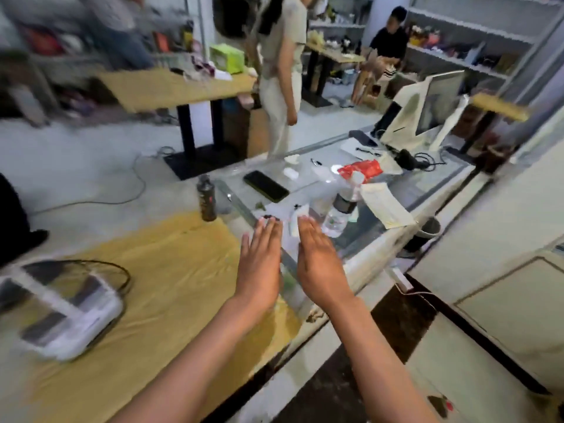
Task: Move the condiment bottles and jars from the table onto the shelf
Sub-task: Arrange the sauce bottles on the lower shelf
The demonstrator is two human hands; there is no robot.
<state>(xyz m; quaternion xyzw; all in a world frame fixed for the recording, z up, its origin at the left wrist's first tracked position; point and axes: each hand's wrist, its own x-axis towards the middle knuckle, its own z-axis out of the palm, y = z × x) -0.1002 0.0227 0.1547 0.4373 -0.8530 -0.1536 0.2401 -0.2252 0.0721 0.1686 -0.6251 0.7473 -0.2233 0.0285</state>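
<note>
My left hand (259,264) and my right hand (320,264) reach forward side by side, fingers straight, palms facing each other, holding nothing. They hover over the seam between a yellow-clothed table (171,288) and a glass counter (381,206). A dark condiment bottle (206,198) stands upright at the table's far corner, left of and beyond my left hand. A clear bottle with a dark band (338,212) stands on the glass just beyond my right fingertips. The picture is blurred.
A white device with a black cable (64,312) lies on the table's left. On the glass counter lie a black phone (266,186), a red packet (361,169), papers (384,206) and a monitor (427,105). One person (280,77) stands beyond; another sits by wall shelves (476,35).
</note>
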